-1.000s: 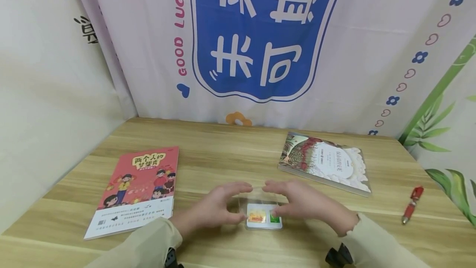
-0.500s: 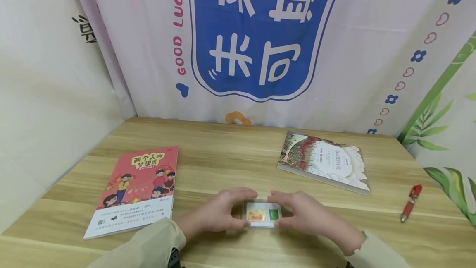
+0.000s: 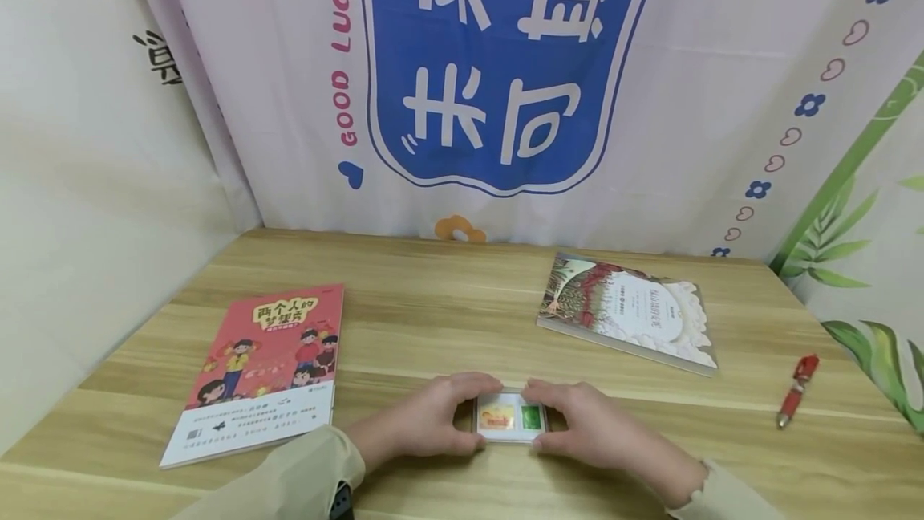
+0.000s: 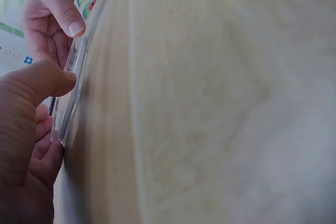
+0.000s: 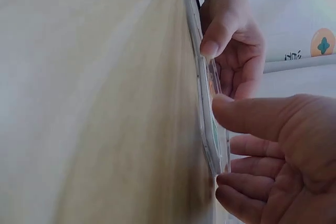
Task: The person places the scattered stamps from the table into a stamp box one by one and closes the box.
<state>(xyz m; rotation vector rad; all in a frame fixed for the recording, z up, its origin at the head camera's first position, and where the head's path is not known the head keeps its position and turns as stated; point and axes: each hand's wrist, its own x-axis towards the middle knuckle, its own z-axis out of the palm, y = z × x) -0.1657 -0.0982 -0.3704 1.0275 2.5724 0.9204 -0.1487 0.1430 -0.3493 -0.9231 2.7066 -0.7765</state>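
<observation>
A flat, clear plastic case (image 3: 508, 438) lies on the table in the head view, with a yellow-red picture (image 3: 498, 416) and a green picture (image 3: 531, 417) showing through its top. My left hand (image 3: 440, 417) grips the left end, thumb at the near side and fingers at the far side. At the right end, my right hand (image 3: 588, 424) holds it the same way. Both wrist views show the case edge-on, made of thin stacked layers, with my left thumb (image 4: 50, 80) and right thumb (image 5: 252, 114) against it. The fingers partly hide both ends.
A red-covered book (image 3: 270, 351) lies on the left of the wooden table (image 3: 433, 303). Another book (image 3: 628, 311) with a pale cover lies at the back right. Near the right edge is a red pen (image 3: 798, 392). A printed curtain (image 3: 664, 143) hangs behind the table.
A clear cover, raised at its far side between my hands a second ago, has come down flat onto the case. Both hands have lowered with it and moved slightly toward me.
</observation>
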